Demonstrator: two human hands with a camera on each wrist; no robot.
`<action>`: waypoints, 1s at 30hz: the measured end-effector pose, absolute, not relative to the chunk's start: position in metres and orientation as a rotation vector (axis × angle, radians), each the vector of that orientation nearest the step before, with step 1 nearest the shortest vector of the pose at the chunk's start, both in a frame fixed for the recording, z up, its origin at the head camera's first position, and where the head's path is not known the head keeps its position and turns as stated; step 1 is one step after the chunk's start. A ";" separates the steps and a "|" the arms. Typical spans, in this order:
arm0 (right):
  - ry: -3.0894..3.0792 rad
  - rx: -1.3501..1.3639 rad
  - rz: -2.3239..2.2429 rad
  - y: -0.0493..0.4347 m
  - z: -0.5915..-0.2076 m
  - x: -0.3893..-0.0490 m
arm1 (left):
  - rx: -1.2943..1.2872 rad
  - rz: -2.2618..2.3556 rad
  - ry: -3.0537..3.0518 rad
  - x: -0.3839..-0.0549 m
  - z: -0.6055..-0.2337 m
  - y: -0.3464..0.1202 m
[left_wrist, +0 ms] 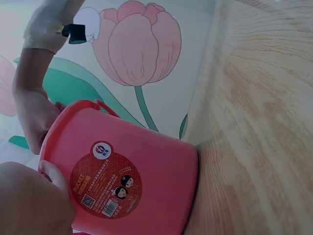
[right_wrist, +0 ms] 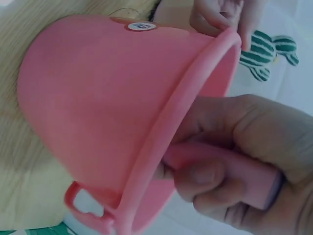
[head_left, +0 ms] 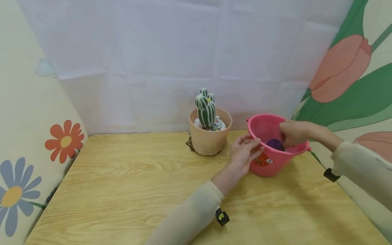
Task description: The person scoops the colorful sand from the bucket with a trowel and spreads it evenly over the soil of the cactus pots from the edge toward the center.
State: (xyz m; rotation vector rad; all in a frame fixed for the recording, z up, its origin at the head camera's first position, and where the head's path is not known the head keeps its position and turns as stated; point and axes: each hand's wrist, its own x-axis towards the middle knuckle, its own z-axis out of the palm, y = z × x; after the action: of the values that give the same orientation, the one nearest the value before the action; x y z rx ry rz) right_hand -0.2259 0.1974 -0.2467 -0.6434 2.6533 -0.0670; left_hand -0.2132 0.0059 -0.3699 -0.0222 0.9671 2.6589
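A pink bucket (head_left: 271,160) with a round printed label (left_wrist: 107,181) stands on the wooden table. My left hand (head_left: 242,151) grips its rim on the near left side, thumb and fingers on either side of the edge. Inside the mouth of the bucket is my right hand (right_wrist: 234,161), its fingers curled round a thick pink handle (right_wrist: 225,169) with a dark end. The handle's far end is hidden by the bucket wall. Beside that hand, a dark purple rounded thing (head_left: 275,144) shows in the bucket; whether it joins the handle I cannot tell.
Left of the bucket stands a peach pot (head_left: 208,141) holding a knitted green-and-white cactus (head_left: 206,114), close to the white cloth (head_left: 165,68) behind. Bare wood shows on the table (head_left: 122,190) to the left. Flower-painted panels flank both sides.
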 end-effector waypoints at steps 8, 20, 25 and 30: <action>2.503 -0.518 -0.529 0.224 -0.256 -0.219 | -0.041 2.621 0.997 -0.212 -0.373 0.006; 2.354 -0.246 -0.978 0.245 -0.268 -0.222 | -0.006 2.627 0.998 -0.215 -0.371 0.006; 2.211 -0.119 -1.186 0.250 -0.268 -0.223 | -0.012 2.630 0.992 -0.216 -0.370 0.005; 2.046 -0.041 -1.372 0.253 -0.267 -0.222 | -0.027 2.623 1.004 -0.216 -0.368 0.004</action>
State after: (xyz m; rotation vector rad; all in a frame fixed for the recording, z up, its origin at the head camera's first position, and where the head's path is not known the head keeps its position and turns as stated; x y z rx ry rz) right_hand -0.2219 0.2532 -0.2675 -0.0411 2.0464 -1.3720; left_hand -0.2158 0.0044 -0.3680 -0.0267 1.0041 2.6227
